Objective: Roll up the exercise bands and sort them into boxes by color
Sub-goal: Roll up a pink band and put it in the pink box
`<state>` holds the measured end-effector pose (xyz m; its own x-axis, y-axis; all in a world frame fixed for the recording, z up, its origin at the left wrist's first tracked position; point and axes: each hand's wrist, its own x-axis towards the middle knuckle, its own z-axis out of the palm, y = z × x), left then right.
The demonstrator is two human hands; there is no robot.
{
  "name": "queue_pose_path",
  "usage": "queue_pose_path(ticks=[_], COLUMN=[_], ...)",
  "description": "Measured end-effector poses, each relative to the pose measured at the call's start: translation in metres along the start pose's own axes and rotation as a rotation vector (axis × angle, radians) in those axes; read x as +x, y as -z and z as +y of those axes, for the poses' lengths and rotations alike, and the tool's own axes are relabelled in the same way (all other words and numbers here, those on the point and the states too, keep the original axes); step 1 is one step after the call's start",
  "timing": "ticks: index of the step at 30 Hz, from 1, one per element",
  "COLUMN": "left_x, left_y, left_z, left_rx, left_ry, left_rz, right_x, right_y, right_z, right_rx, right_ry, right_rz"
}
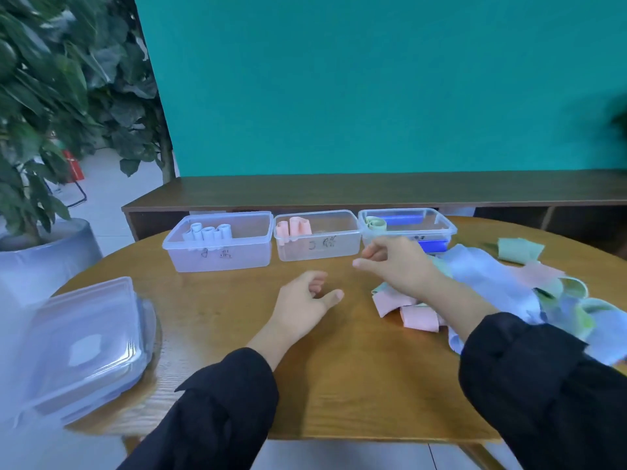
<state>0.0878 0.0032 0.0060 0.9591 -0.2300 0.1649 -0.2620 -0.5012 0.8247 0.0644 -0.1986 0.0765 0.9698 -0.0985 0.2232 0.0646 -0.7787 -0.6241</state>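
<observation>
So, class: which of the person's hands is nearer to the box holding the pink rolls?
The right hand. It hovers just off the near right corner of the pink-roll box, fingers loosely curled. The left hand hangs lower, farther toward the person over the table.

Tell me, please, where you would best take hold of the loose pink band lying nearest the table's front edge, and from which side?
I would probably pinch the pink band at its folded left end, coming from the left and above. That end lies free on the bare table, while its right part runs under the right forearm and the pile of bands. The left hand, open and empty, is closest.
</observation>
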Motion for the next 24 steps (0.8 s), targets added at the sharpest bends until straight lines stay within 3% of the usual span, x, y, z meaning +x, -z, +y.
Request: queue_pose_path(ticks=[7, 13, 19, 24], left_x=[-0.019, -0.010, -0.002, -0.007], left_y=[-0.035, -0.046, -0.060, -0.059], left_z=[0.017, 0.026, 0.027, 0.029], left_rx=[0.161, 0.355, 0.204, 0.126], left_ry=[-0.085, -0.129, -0.178, -0.185], left_rz=[-0.081, -0.101, -0.028, -0.002], right_x=[-0.066, -0.069, -0.069, -0.070], right_y=[-0.007, -0.008, -0.008, -0.005], right_z=[0.027, 0.043, 0.048, 0.045], right_rx=[0.129, 0.087, 0.107, 0.142], right_ry=[-0.035, -0.025, -0.045, -0.030], right_rz=[0.172, 0.149, 0.093, 0.143])
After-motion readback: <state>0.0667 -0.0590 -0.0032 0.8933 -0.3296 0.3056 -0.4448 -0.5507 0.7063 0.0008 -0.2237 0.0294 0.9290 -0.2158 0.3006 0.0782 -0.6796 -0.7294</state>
